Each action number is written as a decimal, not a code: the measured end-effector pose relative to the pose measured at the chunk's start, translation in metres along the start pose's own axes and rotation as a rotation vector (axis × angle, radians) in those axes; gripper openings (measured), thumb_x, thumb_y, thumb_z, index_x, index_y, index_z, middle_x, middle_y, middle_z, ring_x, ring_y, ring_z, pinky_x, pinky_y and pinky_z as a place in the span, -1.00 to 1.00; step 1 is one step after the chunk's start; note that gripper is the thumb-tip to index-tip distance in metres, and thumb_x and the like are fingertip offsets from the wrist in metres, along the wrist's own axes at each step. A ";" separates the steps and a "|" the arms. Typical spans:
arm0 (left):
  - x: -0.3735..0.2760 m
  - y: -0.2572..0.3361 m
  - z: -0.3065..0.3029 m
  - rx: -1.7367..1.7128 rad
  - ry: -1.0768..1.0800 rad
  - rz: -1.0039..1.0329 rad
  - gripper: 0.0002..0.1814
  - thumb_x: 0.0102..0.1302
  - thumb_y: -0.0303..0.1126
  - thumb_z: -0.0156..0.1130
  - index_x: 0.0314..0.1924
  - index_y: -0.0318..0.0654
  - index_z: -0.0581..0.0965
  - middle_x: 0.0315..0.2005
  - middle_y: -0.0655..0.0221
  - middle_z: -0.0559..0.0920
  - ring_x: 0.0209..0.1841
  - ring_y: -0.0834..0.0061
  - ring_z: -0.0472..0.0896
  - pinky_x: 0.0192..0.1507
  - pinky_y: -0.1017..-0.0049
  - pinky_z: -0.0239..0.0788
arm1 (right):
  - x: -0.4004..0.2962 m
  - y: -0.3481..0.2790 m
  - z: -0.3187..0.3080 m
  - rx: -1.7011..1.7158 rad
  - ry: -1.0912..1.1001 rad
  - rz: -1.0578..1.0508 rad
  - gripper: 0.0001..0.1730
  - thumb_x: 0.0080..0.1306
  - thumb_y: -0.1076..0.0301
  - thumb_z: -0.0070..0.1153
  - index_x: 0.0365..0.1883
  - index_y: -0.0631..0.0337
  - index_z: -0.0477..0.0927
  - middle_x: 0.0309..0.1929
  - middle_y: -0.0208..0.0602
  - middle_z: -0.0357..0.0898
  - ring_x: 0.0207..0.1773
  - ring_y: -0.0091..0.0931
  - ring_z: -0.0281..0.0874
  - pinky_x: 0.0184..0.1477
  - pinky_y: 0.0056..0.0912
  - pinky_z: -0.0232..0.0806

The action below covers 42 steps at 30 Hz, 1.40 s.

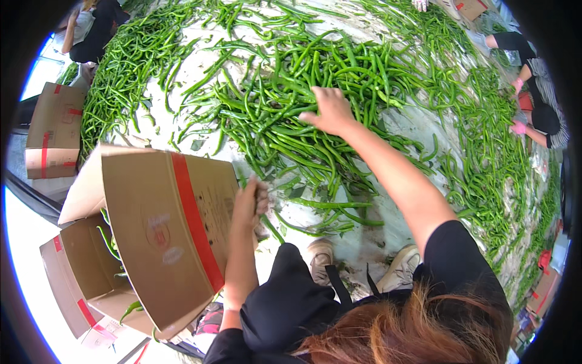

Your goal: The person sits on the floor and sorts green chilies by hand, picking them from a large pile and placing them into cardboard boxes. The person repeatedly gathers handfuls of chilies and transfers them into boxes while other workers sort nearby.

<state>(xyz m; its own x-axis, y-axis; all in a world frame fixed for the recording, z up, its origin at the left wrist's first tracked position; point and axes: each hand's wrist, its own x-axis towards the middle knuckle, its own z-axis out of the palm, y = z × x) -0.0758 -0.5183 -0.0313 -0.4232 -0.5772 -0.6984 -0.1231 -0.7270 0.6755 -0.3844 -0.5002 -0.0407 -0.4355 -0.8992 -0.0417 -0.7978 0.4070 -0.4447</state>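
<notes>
Before me a heap of long green chili peppers (291, 132) lies on a pale ground sheet (177, 82). My right hand (333, 111) is over the heap, thumb and fingers apart, with nothing plainly held. Beside the cardboard box, my left hand (250, 200) is closed in a fist, slightly blurred. A green chili pepper (273, 229) sticks out below that fist, and a blurred green tip shows above it. At my left stands the open cardboard box (150, 236), banded with red tape. A few peppers (108, 243) show inside its opening; the rest of its inside is hidden.
More chili peppers (136, 68) are spread at the left, and a long band of them (486, 150) curves along the right. Another taped carton (54, 132) stands at far left. A person in pink gloves (541, 104) sits at right; another person (97, 34) is at upper left.
</notes>
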 end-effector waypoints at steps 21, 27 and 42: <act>-0.026 0.005 0.016 -0.420 -0.500 -0.081 -0.58 0.45 -0.01 -0.11 -0.23 -0.23 0.50 -0.54 0.48 0.37 -0.63 0.68 0.26 -0.76 0.77 0.00 | -0.035 0.030 -0.178 1.064 -0.531 -0.057 -0.54 0.25 0.15 0.21 0.02 0.19 0.44 -0.12 -0.35 0.48 -0.23 -0.61 0.36 -0.04 -0.40 0.30; -0.033 0.049 0.063 -0.339 -0.613 0.084 -0.58 0.47 -0.05 -0.14 -0.05 -0.23 0.50 -0.43 0.51 0.48 -0.48 0.66 0.40 -0.66 0.73 0.12 | -0.045 0.001 -0.218 1.574 -0.667 -0.092 -0.50 0.33 0.08 0.09 0.11 0.20 0.36 -0.06 -0.25 0.47 -0.24 -0.52 0.46 0.03 -0.18 0.38; -0.067 0.083 0.087 -0.287 -0.749 0.325 -0.49 0.44 -0.12 -0.05 0.23 -0.34 0.31 0.14 0.11 0.45 0.19 0.28 0.44 0.07 0.29 0.47 | -0.048 -0.103 -0.230 1.591 -0.989 -0.331 -0.45 0.34 0.16 0.01 0.20 0.28 0.28 0.06 -0.11 0.40 -0.31 -0.58 0.40 0.00 -0.16 0.43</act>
<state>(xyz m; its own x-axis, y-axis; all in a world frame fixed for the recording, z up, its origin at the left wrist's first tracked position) -0.1359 -0.5083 0.0920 -0.8904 -0.4493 -0.0731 0.2952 -0.6922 0.6586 -0.3776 -0.4623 0.2125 0.4537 -0.8904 0.0368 0.5325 0.2378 -0.8123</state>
